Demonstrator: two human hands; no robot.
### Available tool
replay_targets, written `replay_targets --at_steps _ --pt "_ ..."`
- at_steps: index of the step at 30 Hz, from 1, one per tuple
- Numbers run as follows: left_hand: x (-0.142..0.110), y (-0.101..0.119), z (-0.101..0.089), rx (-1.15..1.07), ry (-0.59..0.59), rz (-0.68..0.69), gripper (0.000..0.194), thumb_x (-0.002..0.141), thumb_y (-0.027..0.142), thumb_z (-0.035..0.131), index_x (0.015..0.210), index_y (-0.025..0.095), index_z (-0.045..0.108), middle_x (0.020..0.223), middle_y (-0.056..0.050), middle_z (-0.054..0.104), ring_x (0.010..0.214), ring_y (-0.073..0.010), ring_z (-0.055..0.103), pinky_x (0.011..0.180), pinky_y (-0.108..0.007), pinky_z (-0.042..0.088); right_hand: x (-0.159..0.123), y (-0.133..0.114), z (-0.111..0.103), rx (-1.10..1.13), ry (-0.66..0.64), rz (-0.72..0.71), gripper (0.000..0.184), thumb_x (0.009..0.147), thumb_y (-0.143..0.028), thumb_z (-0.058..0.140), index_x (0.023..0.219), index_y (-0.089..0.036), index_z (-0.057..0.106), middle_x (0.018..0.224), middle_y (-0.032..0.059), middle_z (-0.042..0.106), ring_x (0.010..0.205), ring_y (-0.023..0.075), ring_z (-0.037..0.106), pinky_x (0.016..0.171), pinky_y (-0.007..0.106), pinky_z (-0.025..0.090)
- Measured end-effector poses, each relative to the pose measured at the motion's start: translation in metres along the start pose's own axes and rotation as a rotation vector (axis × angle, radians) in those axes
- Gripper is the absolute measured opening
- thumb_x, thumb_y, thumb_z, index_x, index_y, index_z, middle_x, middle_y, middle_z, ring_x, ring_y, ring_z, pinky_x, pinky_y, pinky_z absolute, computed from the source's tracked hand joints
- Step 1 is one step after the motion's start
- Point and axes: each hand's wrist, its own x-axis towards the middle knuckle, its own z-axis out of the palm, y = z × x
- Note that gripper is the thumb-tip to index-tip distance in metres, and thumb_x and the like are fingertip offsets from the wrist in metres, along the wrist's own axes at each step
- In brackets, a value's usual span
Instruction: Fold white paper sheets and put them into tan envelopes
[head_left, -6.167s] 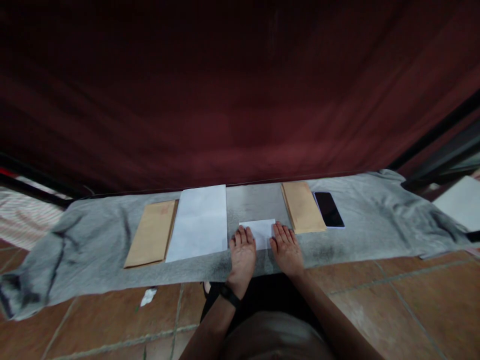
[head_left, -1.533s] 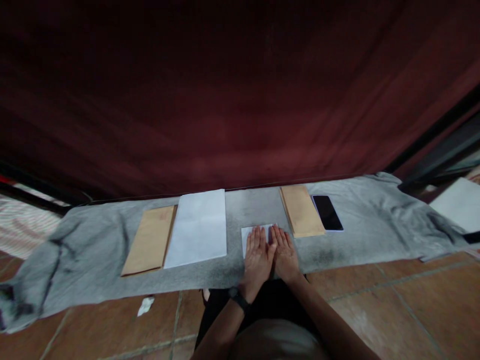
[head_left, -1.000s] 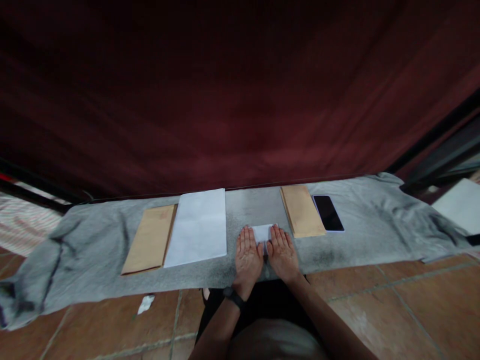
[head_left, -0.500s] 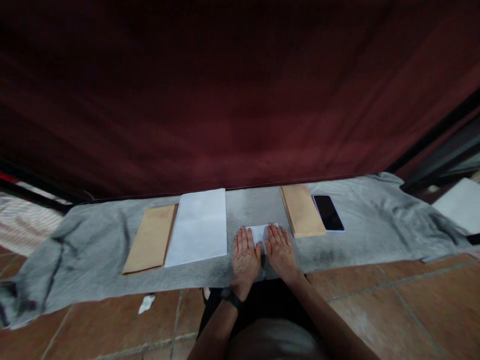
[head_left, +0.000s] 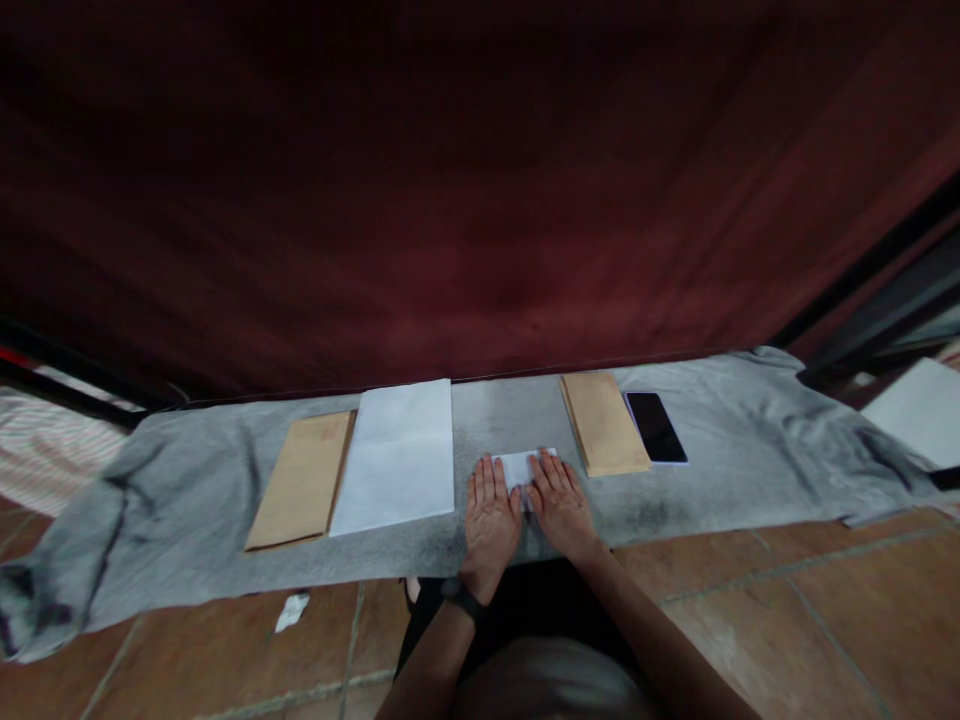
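Note:
A small white piece of paper (head_left: 517, 467), apparently folded, lies on the grey cloth in front of me, partly covered by both hands. My left hand (head_left: 493, 512) rests flat on its left part with the fingers stretched out. On its right part my right hand (head_left: 561, 505) lies flat, fingers extended. To the left of my hands is a stack of white paper sheets (head_left: 401, 455). Brown envelopes (head_left: 607, 425) are stacked just right of my right hand. A second stack of brown envelopes (head_left: 304, 478) lies farther left, beside the white sheets.
A phone (head_left: 656, 428) with a dark screen lies beside the right envelopes. The grey cloth (head_left: 742, 440) covers a long narrow surface against a dark red curtain (head_left: 480, 250). A crumpled white scrap (head_left: 292, 611) is on the tiled floor (head_left: 225, 650).
My right hand has shifted very slightly left over the small white paper. My left hand and the things around have stayed in place.

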Motion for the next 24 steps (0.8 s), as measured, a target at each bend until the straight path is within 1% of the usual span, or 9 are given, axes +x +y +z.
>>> replay_targets --at_steps 6,12,15,19,24 --pt "-0.002 0.000 0.001 -0.005 0.001 -0.020 0.060 0.101 0.031 0.041 0.151 0.000 0.033 0.156 -0.024 0.038 0.148 -0.0313 0.032 0.118 -0.049 0.034 -0.007 0.008 0.008 -0.016 0.044 0.032 0.055 0.103 -0.035 0.039 0.153 -0.010 0.037 0.152 0.0159 0.047 0.141 0.0270 0.043 0.116 0.045 0.032" --pt "-0.006 -0.003 0.002 -0.034 0.033 -0.020 0.059 0.101 0.028 0.038 0.155 0.005 0.027 0.156 -0.021 0.039 0.147 -0.0302 0.035 0.117 -0.050 0.037 -0.015 0.016 0.011 -0.008 0.074 0.034 0.061 0.104 -0.038 0.038 0.157 -0.010 0.026 0.152 0.0152 0.048 0.140 0.0268 0.044 0.116 0.045 0.032" --pt "-0.010 -0.004 0.000 -0.038 0.040 -0.020 0.059 0.101 0.027 0.038 0.155 0.004 0.026 0.156 -0.022 0.038 0.147 -0.0302 0.035 0.116 -0.050 0.037 -0.019 0.020 0.011 -0.003 0.084 0.040 0.062 0.104 -0.037 0.037 0.159 -0.013 0.022 0.152 0.0141 0.048 0.140 0.0264 0.044 0.115 0.045 0.032" --pt "-0.017 -0.006 -0.005 -0.021 0.049 -0.024 0.060 0.101 0.026 0.038 0.156 0.005 0.024 0.157 -0.022 0.037 0.146 -0.0302 0.035 0.116 -0.050 0.037 -0.023 0.022 0.009 -0.011 0.085 0.039 0.062 0.104 -0.036 0.039 0.158 -0.012 0.023 0.153 0.0143 0.047 0.139 0.0262 0.044 0.116 0.045 0.032" --pt "-0.027 -0.009 -0.012 0.005 0.064 -0.011 0.062 0.102 0.028 0.038 0.158 0.006 0.018 0.155 -0.023 0.040 0.144 -0.0313 0.039 0.115 -0.050 0.039 -0.024 0.021 0.007 -0.019 0.078 0.044 0.060 0.104 -0.035 0.039 0.157 -0.011 0.026 0.152 0.0144 0.047 0.139 0.0263 0.044 0.116 0.044 0.031"
